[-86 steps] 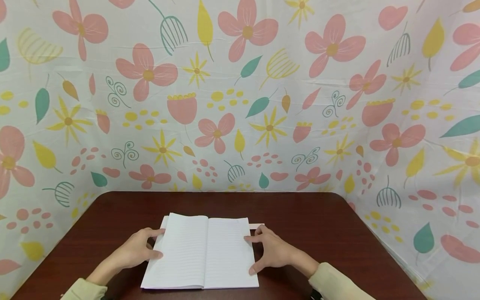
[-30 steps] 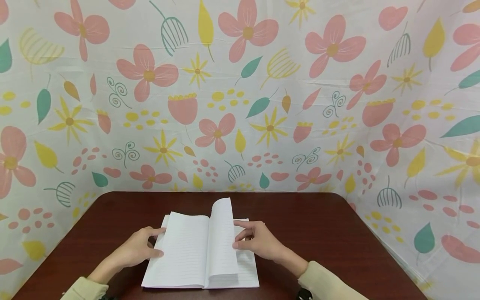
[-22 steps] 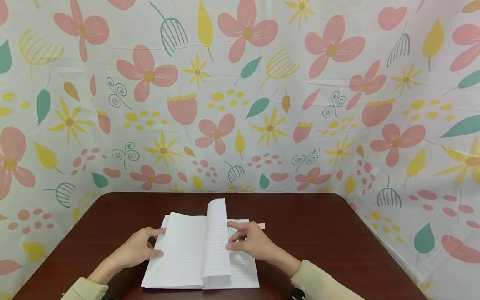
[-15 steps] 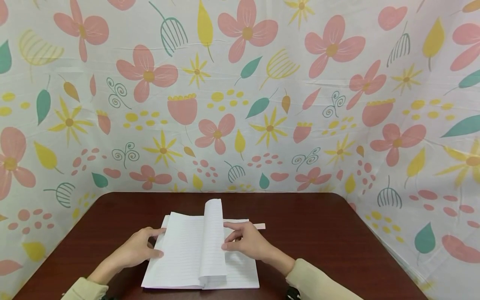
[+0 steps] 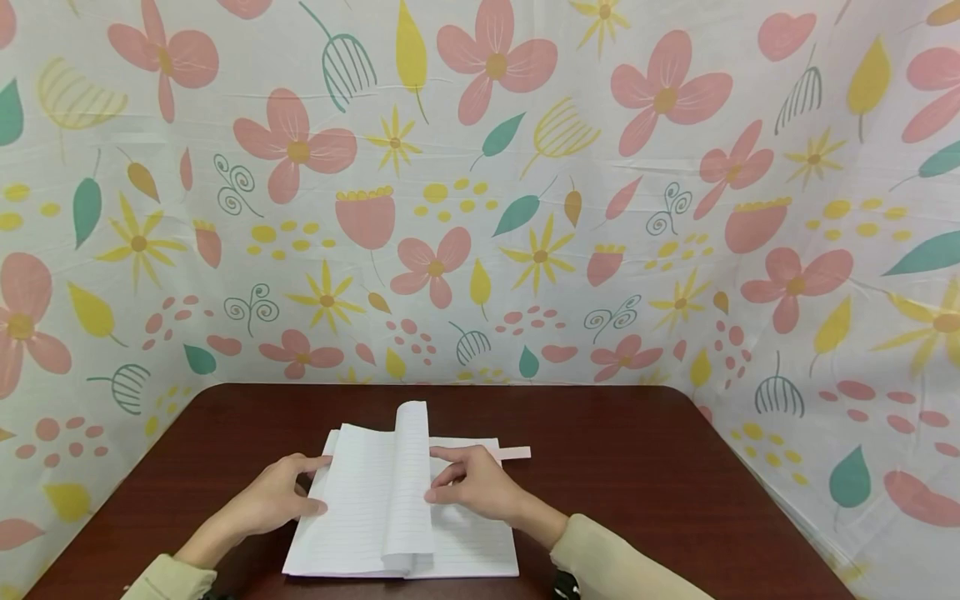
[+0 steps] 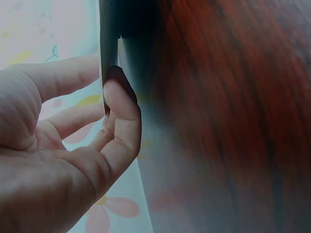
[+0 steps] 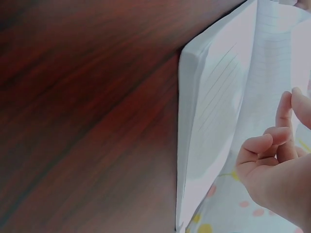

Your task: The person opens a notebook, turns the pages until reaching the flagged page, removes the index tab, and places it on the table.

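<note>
An open notebook [image 5: 348, 508] with white lined pages lies on the dark wooden table. My left hand [image 5: 266, 498] holds its left edge. In the left wrist view, thumb and fingers of that hand [image 6: 73, 136] lie on either side of the thin edge. With the thumb and fingers of my right hand [image 5: 483, 490] I pinch the free edge of a lifted page [image 5: 408, 487], which curves up near the middle of the notebook. Beneath it shows the lined right-hand page [image 5: 476, 542]. The right wrist view has the right hand [image 7: 277, 165] beside the notebook's thick page block [image 7: 187, 107].
A pale pink strip [image 5: 515, 453] sticks out past the notebook's upper right edge. Reddish-brown tabletop [image 5: 615, 467] surrounds the notebook. A white cloth [image 5: 480, 192] with flowers and leaves hangs behind and along both sides of the table.
My right hand has gone from the notebook's right edge to a page, lifted it and carried it leftward past the middle. The pink strip is uncovered again. My left hand stays put.
</note>
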The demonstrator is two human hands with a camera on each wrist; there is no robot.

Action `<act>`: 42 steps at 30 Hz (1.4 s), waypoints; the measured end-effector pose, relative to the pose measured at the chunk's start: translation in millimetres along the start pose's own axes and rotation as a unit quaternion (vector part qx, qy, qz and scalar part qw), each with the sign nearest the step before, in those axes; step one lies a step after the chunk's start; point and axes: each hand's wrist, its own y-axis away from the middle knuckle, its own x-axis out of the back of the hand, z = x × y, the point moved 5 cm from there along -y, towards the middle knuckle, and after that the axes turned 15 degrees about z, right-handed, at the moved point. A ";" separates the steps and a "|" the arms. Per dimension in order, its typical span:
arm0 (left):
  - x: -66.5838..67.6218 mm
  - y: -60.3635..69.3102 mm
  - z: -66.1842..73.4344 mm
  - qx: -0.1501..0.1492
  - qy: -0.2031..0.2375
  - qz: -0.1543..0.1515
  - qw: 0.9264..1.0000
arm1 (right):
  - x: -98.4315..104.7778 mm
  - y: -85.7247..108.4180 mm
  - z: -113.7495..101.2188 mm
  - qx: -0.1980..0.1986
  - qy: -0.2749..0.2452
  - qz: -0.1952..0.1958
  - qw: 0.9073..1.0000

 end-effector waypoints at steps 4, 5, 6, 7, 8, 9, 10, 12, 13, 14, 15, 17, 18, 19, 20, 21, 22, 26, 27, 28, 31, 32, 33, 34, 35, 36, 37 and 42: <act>0.6 -0.3 0.3 0.000 -0.004 0.003 1.000 | -7.6 -3.3 -2.1 -0.009 -0.005 0.002 1.000; 0.6 -0.4 0.2 0.000 -0.005 0.003 1.000 | -9.6 -3.9 -2.9 -0.010 -0.006 0.000 1.000; 0.7 -0.5 0.2 0.001 -0.005 0.003 1.000 | -11.6 -4.5 -3.3 -0.013 -0.009 -0.001 1.000; 0.8 -0.5 0.2 0.001 -0.005 0.003 1.000 | -13.7 -5.0 -3.4 -0.015 -0.012 -0.003 1.000; 0.7 -0.6 0.2 0.001 -0.005 0.003 1.000 | -15.5 -5.3 -3.7 -0.017 -0.014 -0.006 1.000; 0.7 -0.5 0.3 0.001 -0.004 0.002 1.000 | -17.2 -5.7 -3.9 -0.020 -0.014 -0.009 1.000; 0.7 -0.5 0.4 0.001 -0.003 0.001 1.000 | -18.7 -6.0 -3.9 -0.022 -0.014 -0.011 1.000; 0.9 -0.7 0.8 -0.001 -0.003 0.001 1.000 | -21.3 -7.0 -3.5 -0.025 -0.011 -0.013 1.000; 0.7 -0.9 0.9 -0.002 -0.004 0.002 1.000 | -22.3 -7.5 -3.3 -0.024 -0.008 -0.014 1.000; 0.6 -1.1 0.9 -0.002 -0.004 0.002 1.000 | -23.3 -8.2 -2.9 -0.025 -0.005 -0.014 1.000; 0.6 -1.3 0.9 -0.003 -0.005 0.002 1.000 | -24.2 -9.0 -2.3 -0.025 -0.001 -0.015 1.000; 0.4 -1.6 0.9 -0.003 -0.006 0.003 1.000 | -26.3 -10.4 -1.5 -0.025 0.003 -0.017 1.000; 0.4 -1.7 0.9 -0.003 -0.006 0.003 1.000 | -27.3 -11.0 -1.1 -0.024 0.003 -0.019 1.000; 0.4 -1.7 0.8 -0.003 -0.006 0.003 1.000 | -28.6 -11.5 -0.7 -0.024 0.003 -0.022 0.999; 0.4 -1.5 0.8 -0.003 -0.006 0.003 1.000 | -29.8 -11.8 -0.2 -0.024 0.001 -0.025 0.999; 0.3 -1.4 0.8 -0.003 -0.005 0.003 1.000 | -31.0 -12.2 0.2 -0.024 0.001 -0.029 0.999; 0.3 -1.3 0.7 -0.003 -0.005 0.003 1.000 | -32.0 -12.4 0.2 -0.023 0.001 -0.032 0.999; 0.2 -1.1 -0.2 -0.007 -0.002 0.003 1.000 | -35.3 -14.2 1.3 -0.021 0.014 -0.036 0.999; 0.2 -1.2 -0.4 -0.007 -0.002 0.003 1.000 | -35.9 -14.7 1.2 -0.020 0.020 -0.036 0.999; 0.3 -1.3 -0.5 -0.008 -0.001 0.002 1.000 | -36.5 -15.1 0.7 -0.018 0.025 -0.037 0.999; 0.6 -1.4 -0.4 -0.009 -0.001 0.002 1.000 | -38.4 -16.1 -0.7 -0.017 0.034 -0.039 0.999; 0.6 -1.3 -0.5 -0.009 -0.001 0.002 1.000 | -39.2 -16.3 -1.5 -0.017 0.034 -0.040 0.998; 0.6 -1.3 -0.5 -0.009 0.000 0.001 1.000 | -40.2 -16.5 -2.0 -0.017 0.035 -0.041 0.998; 0.6 -1.2 -0.4 -0.010 0.000 0.000 1.000 | -41.1 -16.8 -2.4 -0.017 0.036 -0.041 0.998; 0.5 -1.2 -0.3 -0.010 0.001 -0.001 1.000 | -42.1 -16.9 -2.5 -0.017 0.037 -0.042 0.998; 0.5 -1.1 -0.1 -0.010 0.002 -0.001 1.000 | -43.1 -17.1 -2.7 -0.016 0.037 -0.042 0.998; 0.6 -1.0 0.0 -0.010 0.002 -0.001 1.000 | -44.1 -17.2 -2.9 -0.014 0.037 -0.043 0.998; 0.8 -1.0 -0.3 -0.008 0.004 0.001 1.000 | -47.5 -16.9 -3.7 -0.001 0.034 -0.052 0.998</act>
